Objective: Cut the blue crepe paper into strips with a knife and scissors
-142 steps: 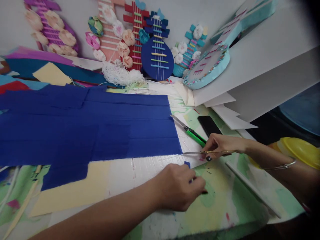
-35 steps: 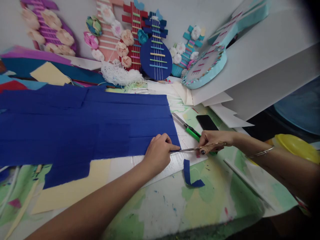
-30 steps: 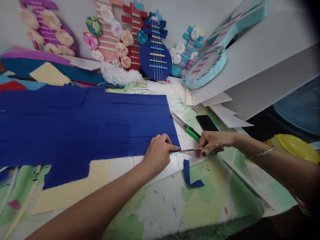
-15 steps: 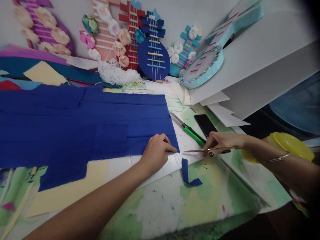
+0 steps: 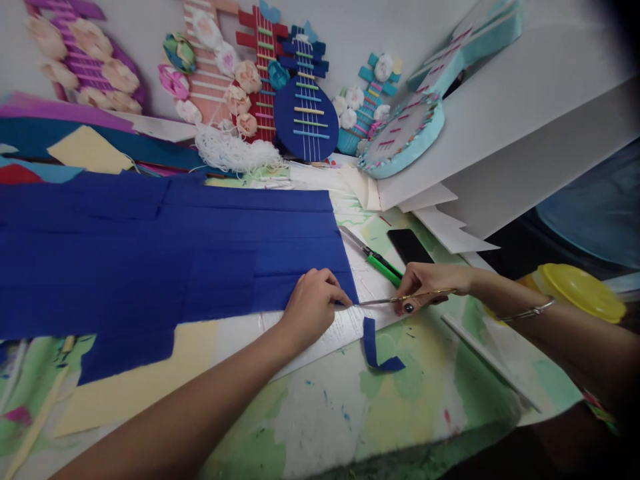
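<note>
A wide sheet of dark blue crepe paper (image 5: 220, 233) with fold lines covers the left and middle of the table. My left hand (image 5: 311, 300) lies on its near right corner, thumb and index finger closed on the paper's edge. From the right, my right hand (image 5: 425, 285) holds scissors (image 5: 373, 303) by the handles. Their blade tips reach the paper's corner beside my left fingertips; whether the blades are apart I cannot tell. Just below the blades rests an L-shaped blue scrap (image 5: 371, 343).
Behind my right hand lie a green utility knife (image 5: 383, 267), its blade out, and a black phone (image 5: 410, 246). Decorated paper lutes, one dark blue (image 5: 307, 123), lean along the wall beside white string (image 5: 237, 148). A yellow lid (image 5: 580, 292) is at the right.
My right hand has moved left with the scissors, bringing their tips to the corner of the blue crepe paper. My left hand has stayed nearly in place.
</note>
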Demonstrator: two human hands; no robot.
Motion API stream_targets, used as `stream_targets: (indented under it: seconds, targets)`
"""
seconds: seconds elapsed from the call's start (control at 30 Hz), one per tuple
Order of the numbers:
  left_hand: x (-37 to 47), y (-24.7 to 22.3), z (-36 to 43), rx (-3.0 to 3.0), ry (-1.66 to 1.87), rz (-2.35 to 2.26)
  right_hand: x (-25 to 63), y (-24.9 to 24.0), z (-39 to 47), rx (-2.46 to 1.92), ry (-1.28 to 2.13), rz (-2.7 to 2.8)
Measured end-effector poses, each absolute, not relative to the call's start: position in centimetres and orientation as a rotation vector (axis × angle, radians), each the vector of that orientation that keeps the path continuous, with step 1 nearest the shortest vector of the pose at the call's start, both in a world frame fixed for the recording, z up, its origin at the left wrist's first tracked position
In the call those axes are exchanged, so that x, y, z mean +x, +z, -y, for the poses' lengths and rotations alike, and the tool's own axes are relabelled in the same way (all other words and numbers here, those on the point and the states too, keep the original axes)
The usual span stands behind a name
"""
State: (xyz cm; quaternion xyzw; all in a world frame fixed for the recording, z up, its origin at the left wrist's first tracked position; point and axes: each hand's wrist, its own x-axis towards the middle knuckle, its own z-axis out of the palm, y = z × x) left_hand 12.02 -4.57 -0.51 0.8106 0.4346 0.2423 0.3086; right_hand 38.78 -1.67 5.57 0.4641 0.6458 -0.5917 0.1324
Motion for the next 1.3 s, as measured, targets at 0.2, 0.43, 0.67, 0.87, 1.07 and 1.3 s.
stream_targets:
  seconds: [0.2, 0.43, 0.67, 0.87, 1.07, 1.3]
  targets:
    - [12.0, -0.6, 4.6, 2.140, 0.649, -1.133, 39.6, 5.3, 1.7, 1.407, -1.777, -1.839]
    - [12.0, -0.6, 4.6, 2.134, 0.647, -1.132, 39.3, 5.7, 1.6, 1.314, -1.801, -1.828]
    - [12.0, -0.7, 4.5, 2.136, 0.647, -1.136, 38.9, 5.4, 1.5, 1.339, -1.769, -1.823]
    - [12.0, -0.9, 4.4, 2.143, 0.683, -1.125, 38.8, 5.2, 1.6, 1.392, -1.760, -1.826]
    - [12.0, -1.1, 4.3, 2.144, 0.681, -1.127, 38.6, 5.3, 1.6, 1.392, -1.777, -1.823]
    - [12.0, -1.0, 4.4, 2.151, 0.647, -1.134, 38.5, 5.2, 1.4, 1.389, -1.759, -1.838]
